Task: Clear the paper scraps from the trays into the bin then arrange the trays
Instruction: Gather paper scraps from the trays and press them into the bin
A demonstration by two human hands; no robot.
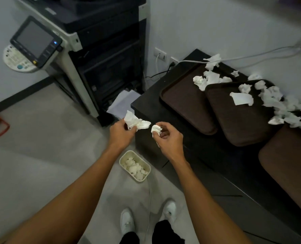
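Observation:
My left hand [120, 132] grips a crumpled white paper scrap [136, 121] above the floor, beside the cabinet's corner. My right hand [167, 136] pinches a smaller white scrap [155, 129] just to its right. Below both hands a small cream bin [124, 157] stands on the floor, holding several white scraps. Three dark brown trays lie on the black cabinet: a far tray [183, 101], a middle tray [237, 120] overlapping it, and a near tray [290, 166] at the right edge. Several loose scraps [273, 99] are strewn across the trays' far ends.
A large copier [100, 55] with a touch panel [35, 41] stands at the left, sheets of paper [123, 103] sticking out at its base. Wall sockets [160, 53] and cables run behind the black cabinet [207, 155]. My white shoes [127, 221] are on the grey floor.

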